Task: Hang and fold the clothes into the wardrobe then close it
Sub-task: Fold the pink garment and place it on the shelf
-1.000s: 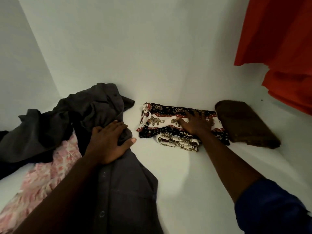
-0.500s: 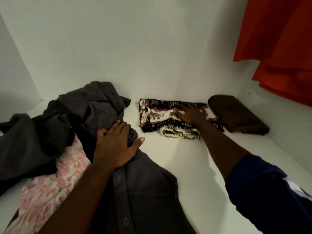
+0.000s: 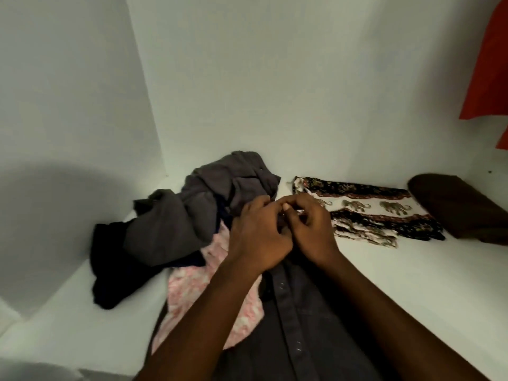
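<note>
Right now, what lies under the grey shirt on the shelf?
A pink patterned garment shows beneath the grey shirt, and a dark garment pokes out at the left. How far either reaches under it, and anything else below, is covered.

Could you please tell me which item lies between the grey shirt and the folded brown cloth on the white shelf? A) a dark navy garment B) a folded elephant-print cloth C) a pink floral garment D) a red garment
B: the folded elephant-print cloth lies flat with the grey shirt to its left and the folded brown cloth to its right.
</note>
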Available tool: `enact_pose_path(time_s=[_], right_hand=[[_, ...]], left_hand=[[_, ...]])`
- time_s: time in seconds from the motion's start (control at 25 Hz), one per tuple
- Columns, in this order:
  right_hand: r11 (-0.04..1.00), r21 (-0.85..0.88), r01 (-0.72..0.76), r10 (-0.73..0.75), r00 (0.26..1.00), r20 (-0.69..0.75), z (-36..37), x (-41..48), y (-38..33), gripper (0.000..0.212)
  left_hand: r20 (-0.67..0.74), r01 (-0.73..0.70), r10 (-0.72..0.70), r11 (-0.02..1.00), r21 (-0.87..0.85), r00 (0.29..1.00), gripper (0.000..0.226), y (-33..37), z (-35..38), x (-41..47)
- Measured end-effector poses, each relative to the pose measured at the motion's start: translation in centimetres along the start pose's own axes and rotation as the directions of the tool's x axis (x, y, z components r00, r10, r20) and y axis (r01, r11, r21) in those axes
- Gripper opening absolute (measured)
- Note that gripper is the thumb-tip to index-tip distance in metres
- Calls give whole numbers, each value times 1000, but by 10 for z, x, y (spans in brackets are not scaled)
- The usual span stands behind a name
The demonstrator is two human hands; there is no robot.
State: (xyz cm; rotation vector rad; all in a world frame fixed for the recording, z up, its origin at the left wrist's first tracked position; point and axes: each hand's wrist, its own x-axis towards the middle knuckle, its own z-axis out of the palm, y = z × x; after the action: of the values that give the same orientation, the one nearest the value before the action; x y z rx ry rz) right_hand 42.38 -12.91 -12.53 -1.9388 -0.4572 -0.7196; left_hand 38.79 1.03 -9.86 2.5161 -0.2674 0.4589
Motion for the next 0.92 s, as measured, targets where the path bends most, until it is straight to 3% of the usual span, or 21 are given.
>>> enact_pose_path(time_s=[0.12,0.2,0.24,0.28,0.36,0.44,0.6,0.72,0.8,0.88,0.92], right_hand=[[958,245,-151,130,986,100,40,-3,-35,14],[938,273,-215,127,943,307,67,-10,-40,23],[967,199,-156,68,918,391,79,-16,-37,30],[994,98,-56,7,897,442,88,-22,-31,35],[997,-4,83,-72,885,461,98,-25,-21,37],[998,22,59,-63,900,431,99,-24,-18,34],[998,50,35,-53,909,414,99,-22,-20,27],[987,158,-30,-32,925,378,95,-19,-23,17],[975,215,-52,-5,966,257,91,-18,-26,12],[992,124,-35,41,998,-47,85,-14,-28,19],[998,42,-53,62,973,-223,80,-8,-27,29]], left_hand=[[-324,51,21,976,212,946,46,-30,-46,-21],[-361,187,-89,951,245,928,63,-77,-66,-21],[-312,257,-182,942,218,932,73,-103,-71,-20],[-258,302,-252,937,177,933,78,-125,-71,-21],[-269,317,-288,946,70,919,62,-157,-63,-28],[-364,310,-338,941,-136,868,32,-165,-60,-29],[-415,236,-511,798,-554,752,11,-163,-77,-16],[-449,57,-473,734,-677,758,8,-147,-94,5],[-415,-66,-482,588,-806,772,14,-125,-110,24],[-194,-100,-521,202,-974,831,31,-110,-128,41],[-114,-85,-520,79,-993,846,38,-111,-137,46]])
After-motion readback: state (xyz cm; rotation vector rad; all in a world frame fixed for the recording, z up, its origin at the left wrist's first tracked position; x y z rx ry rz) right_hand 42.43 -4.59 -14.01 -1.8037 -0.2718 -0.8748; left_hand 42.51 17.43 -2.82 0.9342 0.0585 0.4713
